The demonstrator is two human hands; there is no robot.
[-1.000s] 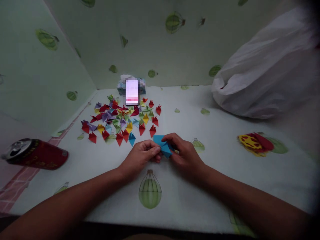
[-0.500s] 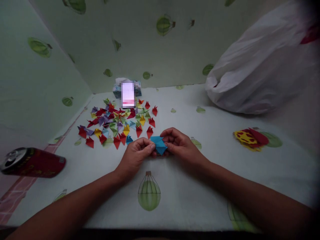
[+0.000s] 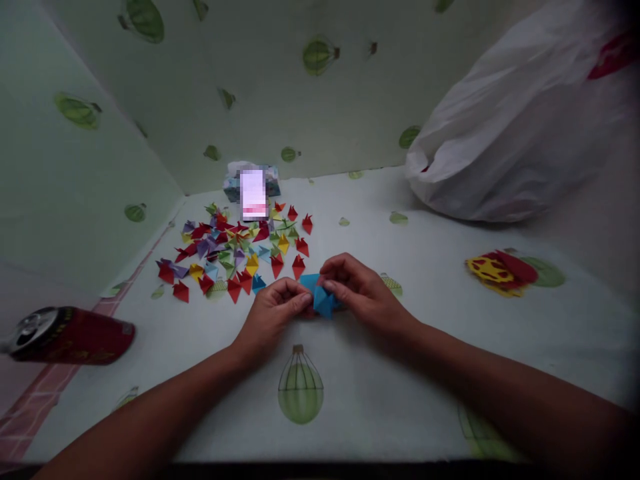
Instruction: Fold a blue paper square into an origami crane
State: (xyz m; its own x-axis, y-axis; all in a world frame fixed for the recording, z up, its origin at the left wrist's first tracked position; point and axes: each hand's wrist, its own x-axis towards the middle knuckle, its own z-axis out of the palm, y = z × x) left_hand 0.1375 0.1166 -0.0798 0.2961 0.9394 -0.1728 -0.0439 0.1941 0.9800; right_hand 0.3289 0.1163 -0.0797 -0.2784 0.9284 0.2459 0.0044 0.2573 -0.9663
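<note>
Head view: left hand [image 3: 277, 307] and right hand [image 3: 361, 291] were curled nearly closed, pinching a folded blue paper piece [image 3: 323, 305] between them. It sat over the white balloon-print tabletop [image 3: 373, 400], near scattered small multicoloured folded-paper figures [image 3: 240, 257].

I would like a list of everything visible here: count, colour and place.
table: one, whitish, balloon-printed, below
walls: two, pale green, balloon-printed, back and left
blue paper: one, folded, blue, centre
folded pieces: many, overlapping, red, yellow, green, purple, blue, left of centre
tissue box: one, bluish, back of table
phone-like screen: one, bright, pixelated, in front of the box
can: one, red and black, far left
bag: one, white, rear right
flat pieces: stacked, count unclear, red and yellow, right
left hand: one, at the blue paper's left
right hand: one, at its right
</note>
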